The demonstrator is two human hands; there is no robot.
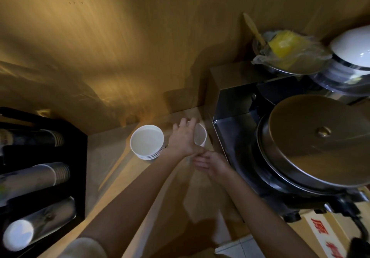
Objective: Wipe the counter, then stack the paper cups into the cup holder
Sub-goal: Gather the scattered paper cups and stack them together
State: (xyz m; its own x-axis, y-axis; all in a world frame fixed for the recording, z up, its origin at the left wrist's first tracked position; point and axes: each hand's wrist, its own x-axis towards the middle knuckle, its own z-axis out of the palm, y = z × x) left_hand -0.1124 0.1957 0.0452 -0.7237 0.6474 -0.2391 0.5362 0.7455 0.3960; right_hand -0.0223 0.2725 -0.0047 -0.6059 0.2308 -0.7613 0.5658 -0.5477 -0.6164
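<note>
A stack of white paper cups (147, 140) stands on the wooden counter (112, 169) near the back wall. To its right, my left hand (184, 137) grips the rim of a second white cup stack (200, 136) from above. My right hand (208, 162) hovers just below and in front of that stack, fingers loosely curled, touching my left wrist; whether it holds anything is unclear. The black cup holder (80, 169) fills the left side, with sleeves of cups (36, 177) lying in its slots.
A steel machine (230, 101) stands close to the right of the cups, with a large round metal lid (320, 139). Behind it sit a bowl with yellow plastic wrap (286, 51) and a white bowl (352, 47). A cardboard box (324, 235) lies at lower right.
</note>
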